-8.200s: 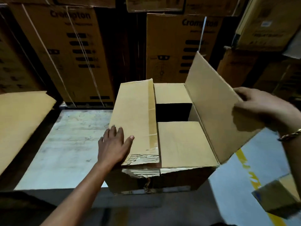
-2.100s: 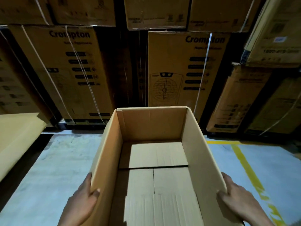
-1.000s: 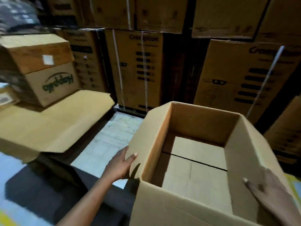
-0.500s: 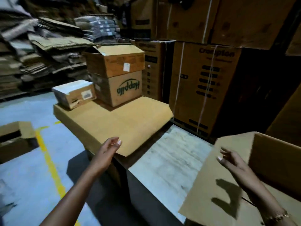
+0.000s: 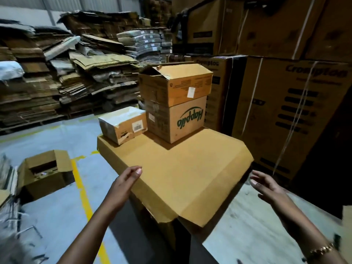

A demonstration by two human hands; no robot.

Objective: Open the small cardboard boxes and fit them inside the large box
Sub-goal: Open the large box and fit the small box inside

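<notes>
Hands were both out ahead and empty. On the left hand (image 5: 127,180) the fingers were straight and close together, released, with the tips at the near-left edge of the flat carton (image 5: 190,168). Whether they touched it could not be told. The right hand (image 5: 266,186) hovered off the carton's near-right corner, slightly blurred, fingers loosely spread and grasping nothing.

All the small boxes sat at the far end of that flat carton. The taped box (image 5: 123,124) stood on the left, closed, its barcode label toward the camera. Just beside it was the Happilo box (image 5: 179,121), print upside down. The top box (image 5: 176,85) was stacked on that one, with its flaps partly lifted. The large box was mostly out of view; a tan cardboard edge at the far right of the frame may have been it, not certain.

Judgement: the step in hand looked like the reach for a first small box.
- Best would be the top box first, palms on opposite side walls.
- Lift it straight up so the Happilo box beneath neither drags nor tips.
- The loose flaps offered no hold, so grip the walls.
- Keep weight off the flat carton's near corner, which overhung and looked creased.
</notes>
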